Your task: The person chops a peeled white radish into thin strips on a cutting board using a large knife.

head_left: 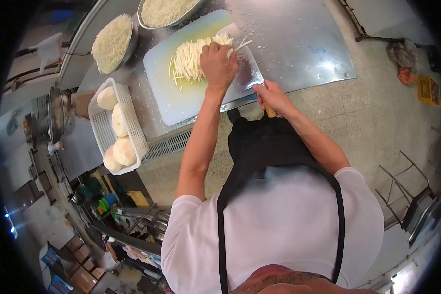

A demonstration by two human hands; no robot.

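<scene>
A pile of pale cut strips [188,60] lies on a white cutting board [164,95] with a yellowish stain. My left hand [218,66] rests on the right end of the pile, its fingers curled down over the strips. In my right hand [274,98] is the wooden handle of a wide-bladed knife [248,73]. The broad blade lies at the board's right side, beside my left hand, with a few strips at its far end.
Two metal bowls [131,41] [196,11] of white chopped pieces stand behind and left of the board. A white plastic basket [136,127] with several peeled roundish vegetables [124,151] sits at the left. The metal table [304,44] ends just right of the knife.
</scene>
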